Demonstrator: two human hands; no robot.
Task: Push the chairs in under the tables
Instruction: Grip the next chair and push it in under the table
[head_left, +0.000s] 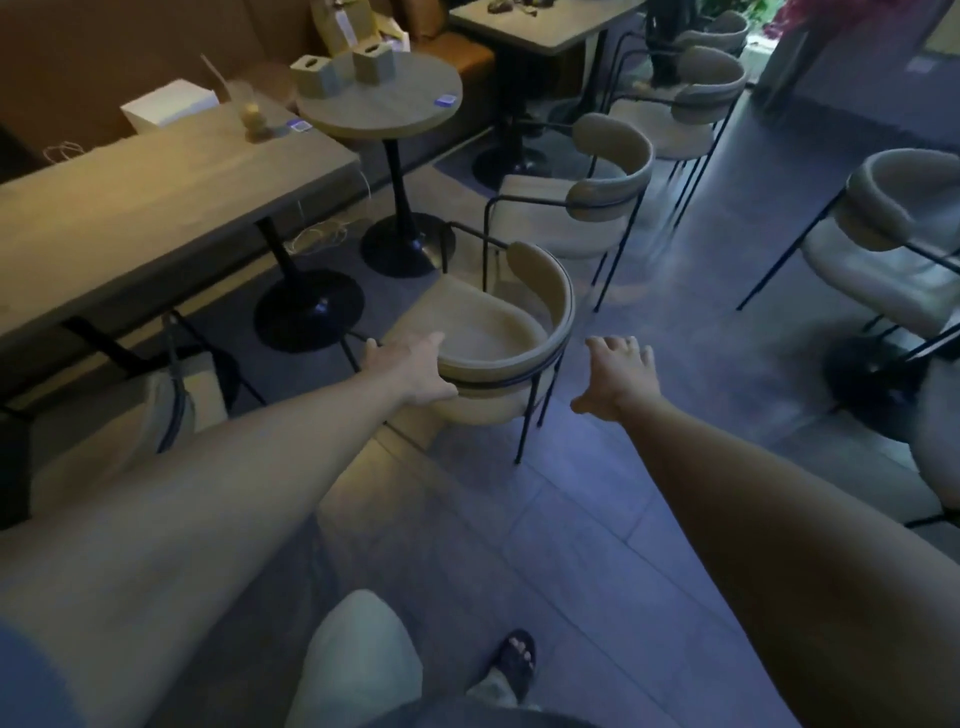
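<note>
Reaching in, the nearest chair (506, 332), standing clear of the long table (156, 208), is touched at its curved backrest by the left hand (410, 371), while the right hand (618, 376), spread wide and empty, is best brought onto the far side for a straight push

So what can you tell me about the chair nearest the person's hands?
The chair has a pale cushioned seat, a curved padded backrest in a tan shade and thin black metal legs and frame. It stands upright on the tiled floor, out from the long table, not yet pushed under. The left hand rests on the backrest's near rim; the right hand hovers open beside it, not touching.
</note>
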